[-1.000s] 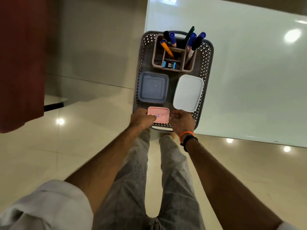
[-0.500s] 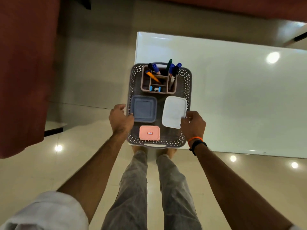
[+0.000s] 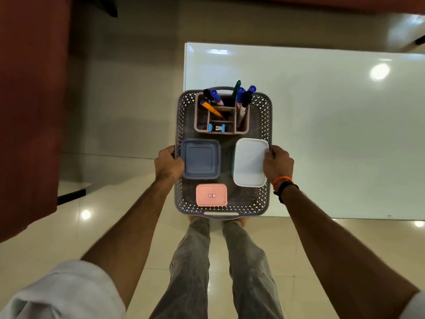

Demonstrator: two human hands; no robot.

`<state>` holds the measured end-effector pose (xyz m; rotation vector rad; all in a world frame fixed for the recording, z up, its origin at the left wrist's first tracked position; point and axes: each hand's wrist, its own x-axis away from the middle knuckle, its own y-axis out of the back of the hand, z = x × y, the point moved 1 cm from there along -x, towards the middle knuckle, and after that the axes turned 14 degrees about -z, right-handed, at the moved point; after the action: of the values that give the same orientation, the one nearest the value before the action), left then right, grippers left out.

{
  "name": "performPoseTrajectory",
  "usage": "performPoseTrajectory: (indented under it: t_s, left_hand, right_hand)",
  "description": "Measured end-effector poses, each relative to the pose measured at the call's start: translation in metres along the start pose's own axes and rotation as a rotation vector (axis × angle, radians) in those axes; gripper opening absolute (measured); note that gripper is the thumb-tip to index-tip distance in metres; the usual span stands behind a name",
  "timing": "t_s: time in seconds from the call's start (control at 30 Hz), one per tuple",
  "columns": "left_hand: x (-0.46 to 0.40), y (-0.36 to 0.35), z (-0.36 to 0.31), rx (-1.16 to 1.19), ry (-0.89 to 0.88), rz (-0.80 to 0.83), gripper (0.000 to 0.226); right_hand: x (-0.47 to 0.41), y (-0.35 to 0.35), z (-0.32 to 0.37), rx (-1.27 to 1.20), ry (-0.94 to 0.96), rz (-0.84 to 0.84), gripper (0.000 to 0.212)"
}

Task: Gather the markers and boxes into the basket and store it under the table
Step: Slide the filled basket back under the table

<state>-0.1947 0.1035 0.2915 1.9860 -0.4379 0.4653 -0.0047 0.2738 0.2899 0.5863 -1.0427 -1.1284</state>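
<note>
Fingers of my left hand (image 3: 169,162) and right hand (image 3: 277,164) curl over the two long rims of the grey perforated basket (image 3: 264,199), holding it above the white table's (image 3: 333,134) near corner. I count three lidded boxes inside: blue (image 3: 200,158), white (image 3: 250,162), pink (image 3: 211,195). Beyond them a compartmented holder (image 3: 199,116) carries about seven markers (image 3: 240,97). A red curtain (image 3: 30,107) hangs left.
</note>
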Motion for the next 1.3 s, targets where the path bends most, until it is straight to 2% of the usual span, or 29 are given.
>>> performPoseTrajectory:
  t_s: [0.27, 0.47, 0.7, 0.87, 1.03, 1.3]
  left_hand:
    - [0.014, 0.025, 0.003, 0.005, -0.049, 0.049, 0.024]
    - [0.058, 0.058, 0.017, 0.032, -0.113, 0.033, 0.020]
    - [0.109, 0.098, 0.045, 0.086, -0.161, -0.011, 0.019]
    - [0.156, 0.119, 0.068, 0.100, -0.178, -0.045, 0.021]
    - [0.221, 0.125, 0.107, 0.088, -0.235, -0.109, 0.020]
    - [0.302, 0.124, 0.172, 0.076, -0.243, -0.117, 0.015]
  right_hand:
    - [0.016, 0.023, 0.003, 0.034, 0.055, -0.034, 0.024]
    - [0.055, 0.057, 0.001, 0.057, 0.104, -0.077, 0.022]
    - [0.114, 0.099, -0.014, -0.040, 0.162, -0.116, 0.025]
    - [0.159, 0.124, -0.044, -0.168, 0.171, -0.066, 0.027]
    - [0.209, 0.146, -0.090, -0.187, 0.202, -0.088, 0.026]
    - [0.277, 0.168, -0.169, -0.220, 0.209, -0.096, 0.029]
